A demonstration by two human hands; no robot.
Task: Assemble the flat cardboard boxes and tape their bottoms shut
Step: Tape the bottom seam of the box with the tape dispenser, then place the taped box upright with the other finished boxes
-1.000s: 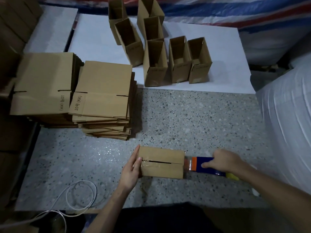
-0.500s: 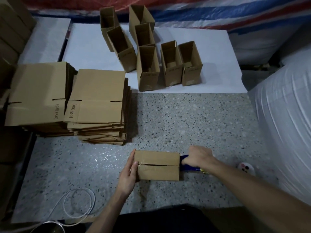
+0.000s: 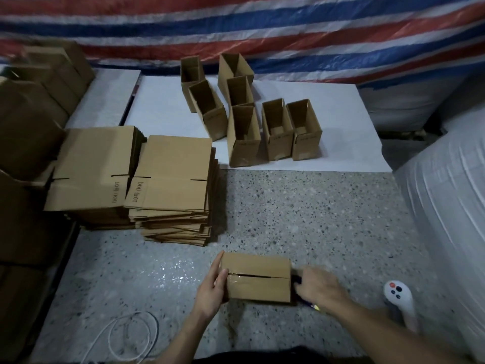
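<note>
Your left hand (image 3: 212, 290) pressed flat against the box (image 3: 258, 283), thumb on its taped seam. Your right hand (image 3: 319, 288) gripped the tape dispenser (image 3: 297, 280) at the opposite end.

Tarp (image 3: 262, 27) striped red, white, blue; boxes (image 3: 258, 269) plain tan-brown; floor (image 3: 328, 219) grey, dark-speckled; board (image 3: 341, 127) white; controller (image 3: 397, 294) white, red and black buttons; tape dispenser (image 3: 297, 280) dark blue
</note>
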